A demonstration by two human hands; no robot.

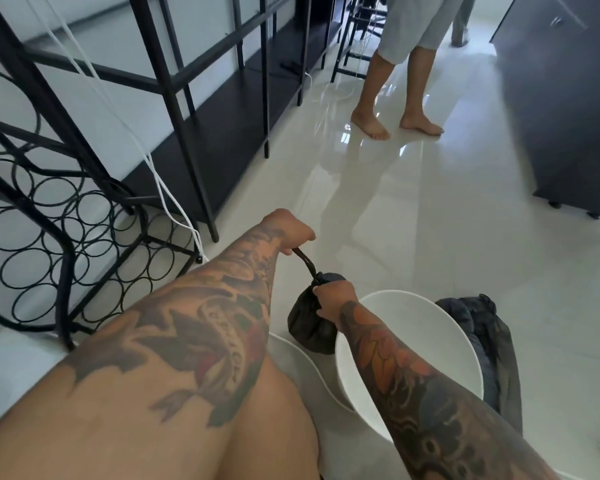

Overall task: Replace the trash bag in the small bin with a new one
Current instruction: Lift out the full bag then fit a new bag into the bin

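Gripping the twisted black tail of a small black trash bag, the left hand is closed into a fist with the strand running taut down from it to the bag's gathered neck. The right hand pinches that neck with curled fingers, just above the bag's bulging body. The bag hangs beside the white small bin, touching or nearly touching its left rim; the bin stands on the glossy pale floor and shows a white inside wall. A white lid-like piece lies low at the bin's left, partly hidden by the left forearm. On the right of the bin, a crumpled dark bag lies on the floor against the bin's side. At left stands a black wire wine rack made of rings, next to a black metal shelf frame, with white cables trailing down between them. Farther off, another person's bare legs stand on the floor, near a dark cabinet on the right.
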